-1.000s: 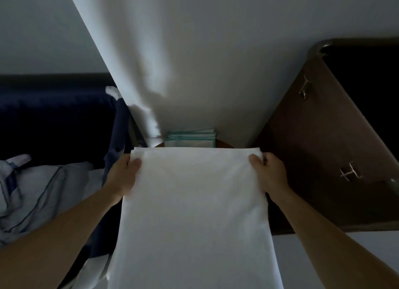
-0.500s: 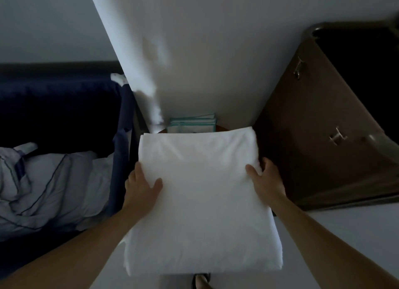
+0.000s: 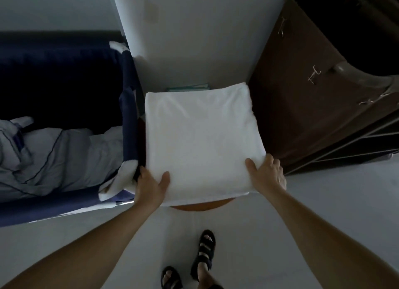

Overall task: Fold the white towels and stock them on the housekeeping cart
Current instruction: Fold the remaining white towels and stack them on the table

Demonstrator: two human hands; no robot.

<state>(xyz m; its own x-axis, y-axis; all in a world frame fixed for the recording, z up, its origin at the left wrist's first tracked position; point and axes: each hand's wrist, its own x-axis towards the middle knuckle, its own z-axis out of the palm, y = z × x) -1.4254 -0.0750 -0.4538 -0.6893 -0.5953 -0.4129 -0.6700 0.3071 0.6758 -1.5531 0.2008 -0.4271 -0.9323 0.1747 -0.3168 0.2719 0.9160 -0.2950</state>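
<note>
A folded white towel (image 3: 200, 137) lies flat as a thick square on a round wooden stool (image 3: 200, 206), of which only the near rim shows. My left hand (image 3: 151, 186) grips the towel's near left corner, thumb on top and fingers under the edge. My right hand (image 3: 267, 173) grips the near right corner the same way. The brown housekeeping cart (image 3: 302, 98) stands just right of the towel, its dark bin open at the top.
A navy laundry hamper (image 3: 127, 107) with crumpled pale linen (image 3: 54, 155) stands to the left. A white wall corner (image 3: 183, 36) rises behind the stool, with teal-edged folded items (image 3: 187, 87) at its foot. My sandalled feet (image 3: 203, 254) stand on the pale floor.
The towel has been folded shorter into a square. Both hands slid back from its far corners to its near corners, and the view tilted down to show the stool and my feet.
</note>
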